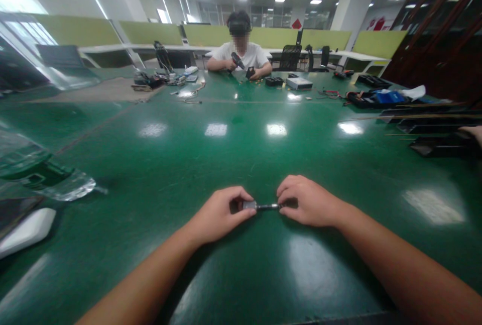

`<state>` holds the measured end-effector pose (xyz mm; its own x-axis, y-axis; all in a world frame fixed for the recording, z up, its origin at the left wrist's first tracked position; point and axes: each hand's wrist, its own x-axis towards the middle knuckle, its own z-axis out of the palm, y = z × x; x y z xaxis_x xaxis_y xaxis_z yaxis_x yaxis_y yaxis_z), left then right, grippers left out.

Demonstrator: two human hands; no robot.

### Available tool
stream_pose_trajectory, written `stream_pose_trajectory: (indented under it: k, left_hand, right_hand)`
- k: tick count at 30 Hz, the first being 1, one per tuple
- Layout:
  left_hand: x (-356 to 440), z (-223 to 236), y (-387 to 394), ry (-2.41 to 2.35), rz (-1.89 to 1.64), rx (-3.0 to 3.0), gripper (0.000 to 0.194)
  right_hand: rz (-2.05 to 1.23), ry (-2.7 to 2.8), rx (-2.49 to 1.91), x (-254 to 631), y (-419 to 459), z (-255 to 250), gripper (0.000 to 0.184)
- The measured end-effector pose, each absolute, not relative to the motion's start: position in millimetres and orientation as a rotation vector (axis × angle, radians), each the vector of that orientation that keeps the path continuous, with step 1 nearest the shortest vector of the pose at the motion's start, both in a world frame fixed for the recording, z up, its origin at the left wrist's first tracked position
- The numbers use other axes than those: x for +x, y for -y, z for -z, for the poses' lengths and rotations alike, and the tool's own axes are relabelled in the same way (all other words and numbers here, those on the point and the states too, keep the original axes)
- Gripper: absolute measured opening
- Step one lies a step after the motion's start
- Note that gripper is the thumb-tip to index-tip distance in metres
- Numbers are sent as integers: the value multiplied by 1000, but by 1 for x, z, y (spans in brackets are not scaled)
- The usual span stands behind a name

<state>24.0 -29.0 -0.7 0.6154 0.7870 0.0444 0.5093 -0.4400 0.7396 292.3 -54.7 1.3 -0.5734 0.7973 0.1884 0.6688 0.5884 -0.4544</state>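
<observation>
Rod (266, 207): slim, grey at its left end, shiny along the shaft; level between the two hands, over the near half of the table (226, 159). Contact with the tabletop cannot be told.
Left hand (214, 214): thumb and forefinger clamped on the grey end.
Right hand (312, 202): thumb and fingers clamped on the far end, which they mostly hide.
Bottle (41, 172): clear, green label, left of the left hand, well apart from it.
White object (30, 232): at the left edge, nearer than the bottle; kind unclear.
Black parts (448, 144): right side of the table; another person's hand (473, 131) beside them, cut by the picture edge.
Co-worker (244, 53): seated opposite, white shirt, holding a drill (237, 60) and a black box (250, 72).
Grey box (299, 83): far side, right of the co-worker.
</observation>
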Motion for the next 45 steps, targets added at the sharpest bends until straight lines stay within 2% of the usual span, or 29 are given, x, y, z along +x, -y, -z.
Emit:
stream_pose_trajectory:
  k: [11,16,26,33,45]
  left_hand:
    - [25,5,26,-1001,-563,2133,21]
    - [27,8,27,-1047,-590,2189,26]
    - [26,1,27,-1048,-535,2144,22]
    - [25,4,27,-1047,-544,2098,19]
    - [24,5,28,-1008,-550,2091,23]
  right_hand:
    - [-480,2313,-1010,250,46,28,8]
    - [-471,2302,-1018,253,47,28,8]
    - [-447,2302,-1027,252,48,26,8]
    - [-453,2317,-1031,254,52,21,17]
    - [-472,2285,-1045,254,54,20,14]
